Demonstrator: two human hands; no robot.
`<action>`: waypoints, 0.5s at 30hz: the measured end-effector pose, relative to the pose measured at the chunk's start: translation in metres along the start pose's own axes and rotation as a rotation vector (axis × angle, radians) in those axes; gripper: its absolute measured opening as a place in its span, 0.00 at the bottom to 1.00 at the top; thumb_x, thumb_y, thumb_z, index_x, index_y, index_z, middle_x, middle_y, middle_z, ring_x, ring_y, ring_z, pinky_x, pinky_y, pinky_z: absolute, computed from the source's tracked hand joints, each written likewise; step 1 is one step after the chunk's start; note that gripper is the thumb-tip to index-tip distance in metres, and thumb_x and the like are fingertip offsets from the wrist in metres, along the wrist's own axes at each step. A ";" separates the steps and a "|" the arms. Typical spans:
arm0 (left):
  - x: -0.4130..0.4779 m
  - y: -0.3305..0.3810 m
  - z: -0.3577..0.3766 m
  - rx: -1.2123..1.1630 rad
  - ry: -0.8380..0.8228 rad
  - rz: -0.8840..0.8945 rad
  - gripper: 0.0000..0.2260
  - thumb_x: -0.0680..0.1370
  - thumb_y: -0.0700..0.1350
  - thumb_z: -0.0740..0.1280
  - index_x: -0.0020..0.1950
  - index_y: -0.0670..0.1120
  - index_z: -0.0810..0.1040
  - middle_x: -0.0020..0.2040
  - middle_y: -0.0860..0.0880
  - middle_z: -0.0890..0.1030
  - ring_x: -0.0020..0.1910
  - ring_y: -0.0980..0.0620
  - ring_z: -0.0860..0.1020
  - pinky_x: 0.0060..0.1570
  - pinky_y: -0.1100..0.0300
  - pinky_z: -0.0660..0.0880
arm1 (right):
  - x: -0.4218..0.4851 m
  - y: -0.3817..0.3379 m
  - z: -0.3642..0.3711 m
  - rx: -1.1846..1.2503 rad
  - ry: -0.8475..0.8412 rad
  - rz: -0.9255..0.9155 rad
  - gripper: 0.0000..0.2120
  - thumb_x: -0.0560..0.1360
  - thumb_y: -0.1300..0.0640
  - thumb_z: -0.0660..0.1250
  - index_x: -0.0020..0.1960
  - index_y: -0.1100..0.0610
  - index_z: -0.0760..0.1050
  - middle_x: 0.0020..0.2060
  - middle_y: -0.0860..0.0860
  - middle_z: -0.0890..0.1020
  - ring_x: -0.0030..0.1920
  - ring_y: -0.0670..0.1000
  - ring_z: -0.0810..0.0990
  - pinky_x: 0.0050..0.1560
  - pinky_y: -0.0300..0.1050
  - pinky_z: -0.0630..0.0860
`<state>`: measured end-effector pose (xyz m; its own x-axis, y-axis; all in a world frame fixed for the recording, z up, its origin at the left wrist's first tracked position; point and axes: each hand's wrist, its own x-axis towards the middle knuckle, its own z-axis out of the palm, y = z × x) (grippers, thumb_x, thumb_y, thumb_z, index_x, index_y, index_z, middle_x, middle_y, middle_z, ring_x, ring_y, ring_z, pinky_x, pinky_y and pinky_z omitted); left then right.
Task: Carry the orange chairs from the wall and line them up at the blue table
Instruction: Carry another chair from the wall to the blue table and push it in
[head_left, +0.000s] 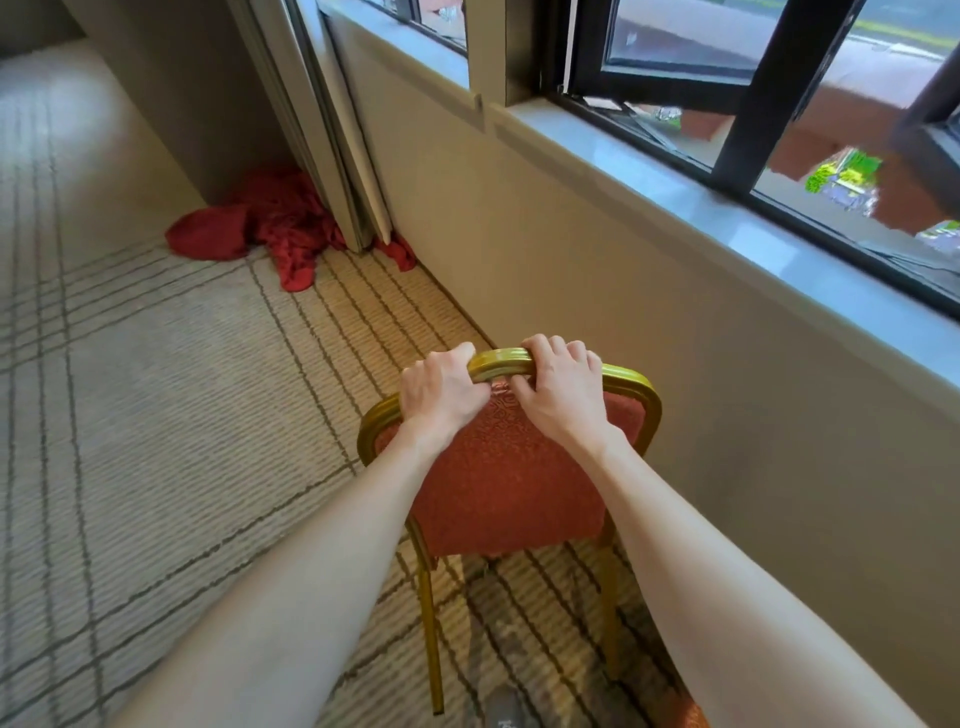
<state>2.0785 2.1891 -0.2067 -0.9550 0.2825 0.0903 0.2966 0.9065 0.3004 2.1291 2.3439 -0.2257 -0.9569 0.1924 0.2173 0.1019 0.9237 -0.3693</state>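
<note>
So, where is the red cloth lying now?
In the head view, the red cloth lies crumpled on the carpet at upper left, at the foot of the folded panels by the wall, beyond the orange chair.

A hotel function room: patterned carpet (156, 364), gold-framed banquet chair (509, 467), folding partition wall (332, 156).

Showed bare forearms (311, 571), left hand (441, 397) and right hand (563, 397) mid-frame; wore a blurred grey shoe (503, 709), bottom centre.

Open carpet (156, 415) lies left of the chair (509, 483); the wall (597, 312) (just right) hems it.
</note>
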 end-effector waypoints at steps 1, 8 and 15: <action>-0.002 0.001 0.001 -0.006 0.002 0.005 0.08 0.75 0.52 0.64 0.40 0.50 0.70 0.33 0.49 0.79 0.36 0.41 0.79 0.40 0.52 0.73 | -0.001 0.001 0.000 -0.027 0.008 0.010 0.15 0.77 0.44 0.61 0.60 0.51 0.74 0.50 0.50 0.80 0.53 0.56 0.75 0.60 0.55 0.68; -0.024 -0.008 0.003 0.000 0.021 0.096 0.11 0.75 0.56 0.64 0.41 0.50 0.70 0.32 0.51 0.78 0.33 0.42 0.79 0.36 0.54 0.72 | -0.011 -0.001 -0.007 -0.105 -0.054 0.114 0.11 0.72 0.44 0.64 0.41 0.52 0.72 0.37 0.49 0.76 0.43 0.56 0.73 0.47 0.52 0.68; -0.049 -0.009 0.001 0.008 0.017 0.102 0.11 0.75 0.56 0.66 0.41 0.51 0.69 0.31 0.53 0.74 0.33 0.43 0.78 0.35 0.55 0.65 | -0.029 0.003 -0.012 -0.156 -0.084 0.056 0.15 0.73 0.39 0.63 0.40 0.51 0.72 0.35 0.47 0.75 0.39 0.53 0.75 0.40 0.49 0.71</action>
<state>2.1225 2.1678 -0.2147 -0.9196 0.3682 0.1366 0.3924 0.8758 0.2810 2.1603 2.3446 -0.2222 -0.9672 0.2229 0.1214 0.1905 0.9536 -0.2331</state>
